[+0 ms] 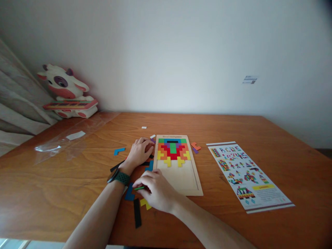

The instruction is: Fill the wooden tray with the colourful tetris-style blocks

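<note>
My right hand (158,190) pinches a thin green puzzle piece (139,188) over loose pieces left of the wooden puzzle board (178,178). My left hand (140,152), with a dark watch at the wrist, rests at the board's left edge. Its fingers are bent and apart, the tips beside a purple piece (153,140). Coloured pieces form a symmetric pattern in the board's upper half, with red pieces (173,155) around a green one. Bare wood shows below. Near my hands lie a blue piece (129,193), a black strip (137,213) and a yellow piece (145,203), partly hidden.
A printed pattern sheet (250,176) lies to the right. An orange piece (195,146) sits beside the board, and another blue piece (119,151) lies left of my left hand. Clear plastic wrap (75,141) and a cow toy with a keyboard (70,93) are at the back left.
</note>
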Tool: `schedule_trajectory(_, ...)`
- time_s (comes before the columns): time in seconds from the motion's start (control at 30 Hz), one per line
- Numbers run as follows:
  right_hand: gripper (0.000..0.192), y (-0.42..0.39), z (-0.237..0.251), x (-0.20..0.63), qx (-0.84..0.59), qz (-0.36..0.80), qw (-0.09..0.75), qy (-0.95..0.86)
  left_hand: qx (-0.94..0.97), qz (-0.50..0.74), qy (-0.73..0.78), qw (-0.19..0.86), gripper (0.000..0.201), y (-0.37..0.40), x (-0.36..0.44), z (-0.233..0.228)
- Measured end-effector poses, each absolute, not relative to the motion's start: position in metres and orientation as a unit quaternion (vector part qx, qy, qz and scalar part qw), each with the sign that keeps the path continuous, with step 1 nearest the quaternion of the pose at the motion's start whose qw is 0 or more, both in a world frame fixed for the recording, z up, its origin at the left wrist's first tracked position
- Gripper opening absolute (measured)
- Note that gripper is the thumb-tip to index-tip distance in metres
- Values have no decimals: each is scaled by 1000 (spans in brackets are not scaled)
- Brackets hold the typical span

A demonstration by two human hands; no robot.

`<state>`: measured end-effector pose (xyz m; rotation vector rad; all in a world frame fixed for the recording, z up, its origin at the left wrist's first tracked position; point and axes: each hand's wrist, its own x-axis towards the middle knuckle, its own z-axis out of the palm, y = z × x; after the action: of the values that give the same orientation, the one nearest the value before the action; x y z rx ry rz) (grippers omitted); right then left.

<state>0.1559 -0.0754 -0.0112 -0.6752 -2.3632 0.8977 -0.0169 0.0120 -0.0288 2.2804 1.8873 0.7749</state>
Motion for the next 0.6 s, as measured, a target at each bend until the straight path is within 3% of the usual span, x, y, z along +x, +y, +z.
schedule_trajectory(0.07,7,-75,-10,156,-248,324,285,-867,744,255,616,42,24,12,-17,-29)
schedule_trajectory(0.23,7,-53,-2,177,-275,280,386,-835,746,257,613,42,24,11,-17,-28)
schedule_trajectory(0.47,29,-5,-10,254,-259,156,342,-890,743,268,612,43,23,12,-16,-29)
schedule_trajectory(0.6,23,-3,-19,270,-277,185,392,-858,744,267,611,45,23,13,-17,-29)
